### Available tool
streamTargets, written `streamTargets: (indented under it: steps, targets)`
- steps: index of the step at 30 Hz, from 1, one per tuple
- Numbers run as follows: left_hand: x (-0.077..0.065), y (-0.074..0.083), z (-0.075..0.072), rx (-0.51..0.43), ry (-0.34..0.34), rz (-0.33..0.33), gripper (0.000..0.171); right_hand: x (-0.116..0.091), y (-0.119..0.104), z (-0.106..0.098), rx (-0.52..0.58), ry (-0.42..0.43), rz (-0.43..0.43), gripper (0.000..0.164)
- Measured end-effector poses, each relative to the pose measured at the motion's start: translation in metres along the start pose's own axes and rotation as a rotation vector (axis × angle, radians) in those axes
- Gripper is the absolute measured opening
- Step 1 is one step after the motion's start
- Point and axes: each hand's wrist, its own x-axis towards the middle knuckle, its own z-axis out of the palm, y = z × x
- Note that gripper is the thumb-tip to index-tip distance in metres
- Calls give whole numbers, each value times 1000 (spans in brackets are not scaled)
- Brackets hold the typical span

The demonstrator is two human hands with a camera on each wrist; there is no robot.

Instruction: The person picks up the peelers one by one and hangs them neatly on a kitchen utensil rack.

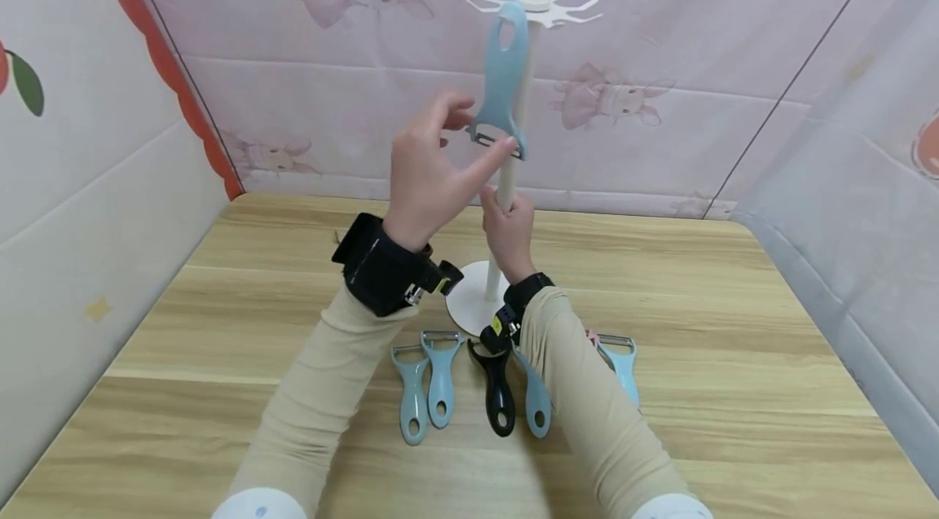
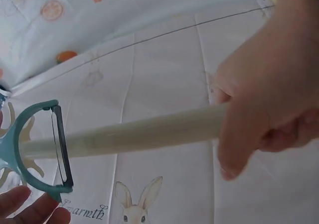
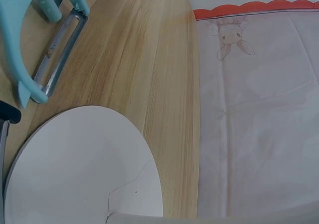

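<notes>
A light blue Y-shaped peeler (image 1: pixel 503 79) stands upright, handle up, in front of a white hook stand (image 1: pixel 539 7). My left hand (image 1: pixel 429 173) pinches the peeler by its blade end, thumb on one side and fingers on the other. The hole in its handle overlaps the hooks in the head view. Lower down, my right hand (image 1: pixel 509 232) grips the stand's pole (image 2: pixel 144 130). In the left wrist view, the peeler's blade (image 2: pixel 61 147) lies across the pole, with left fingertips (image 2: pixel 37 211) at its lower corner. The round white base (image 3: pixel 84 159) sits on the table.
Nearer the person, several peelers lie on the wooden table (image 1: pixel 704 323): light blue ones (image 1: pixel 441 380) on the left, a black one (image 1: pixel 499 397) in the middle, and another blue one (image 1: pixel 623 368) partly behind the right sleeve. A printed curtain (image 1: pixel 323 87) hangs behind the table.
</notes>
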Motion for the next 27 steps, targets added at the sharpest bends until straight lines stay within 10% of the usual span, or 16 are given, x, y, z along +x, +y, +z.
streamTargets:
  steps: [11, 17, 27]
  targets:
    - [-27, -3, -8, 90, 31, 82, 42, 0, 0, 1, -17, 27, 18, 41]
    - [-52, -15, -17, 200, -188, 86, 41, -2, -2, 0, -9, 25, 20, 40]
    - [-97, -42, -24, 448, -448, 300, 41, -1, 0, 0, -29, 4, 26, 43]
